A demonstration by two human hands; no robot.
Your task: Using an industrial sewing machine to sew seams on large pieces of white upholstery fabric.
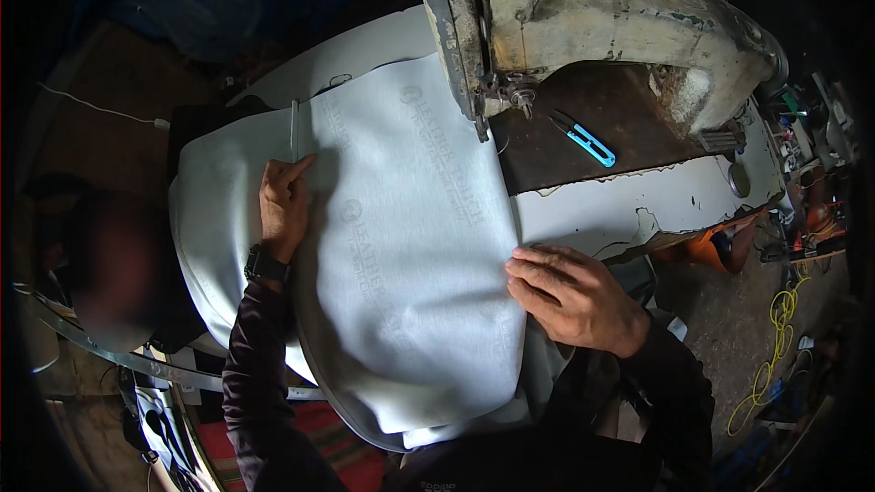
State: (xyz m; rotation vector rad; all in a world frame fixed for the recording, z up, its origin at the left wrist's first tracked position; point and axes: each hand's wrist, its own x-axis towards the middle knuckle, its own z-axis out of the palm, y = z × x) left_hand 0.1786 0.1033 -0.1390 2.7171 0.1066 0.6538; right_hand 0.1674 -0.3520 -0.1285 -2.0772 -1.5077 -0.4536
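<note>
White backing fabric [424, 246] runs from the presser foot [482, 132] past the sewing table's [583, 216] near edge; that overhang could drag it askew. The left hand [284, 205] and right hand [579, 299] touch it, fingers bunched; whether they pinch, I cannot tell.

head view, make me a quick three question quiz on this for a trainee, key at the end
1. Multiple choice: what lies on the dark brown flat panel under the worn, cream-coloured metal sewing machine?
A) a red plastic spool
B) blue-handled metal thread snips
C) a wooden ruler

2. True or false: the person's right-hand grip has its fingertips at the right edge of the large white flexible sheet.

3. Fill in: the dark wristwatch is on the person's ____ wrist.

Key: 1. B; 2. True; 3. left
</note>
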